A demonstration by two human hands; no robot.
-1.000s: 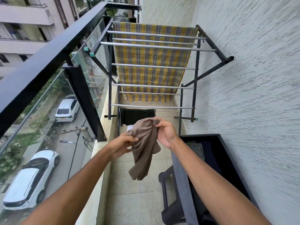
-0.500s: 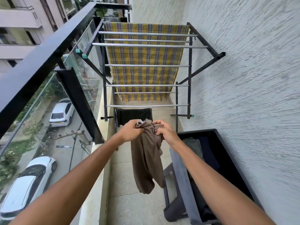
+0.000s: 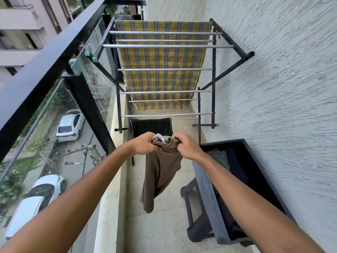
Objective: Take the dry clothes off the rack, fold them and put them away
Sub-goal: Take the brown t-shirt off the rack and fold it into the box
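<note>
- One brown fabric garment [image 3: 160, 172] hangs in the air, near the grey metal drying rack [image 3: 164, 46] but clear of it.
- Two hands hold it: the left hand [image 3: 145, 144] and the right hand [image 3: 187, 147] each grip its bunched top edge with curled fingers.
- Two pieces are on the rack: one yellow checked cloth [image 3: 160, 79] and one black garment [image 3: 151, 126].
- One dark plastic crate [image 3: 206, 190] holds folded clothes.

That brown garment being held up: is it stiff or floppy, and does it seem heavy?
Probably floppy: the brown garment hangs limp in folds below the left hand and right hand, which hold its bunched top. Likely light, since it dangles freely from those two holds alone. It would probably slump when set down.
</note>
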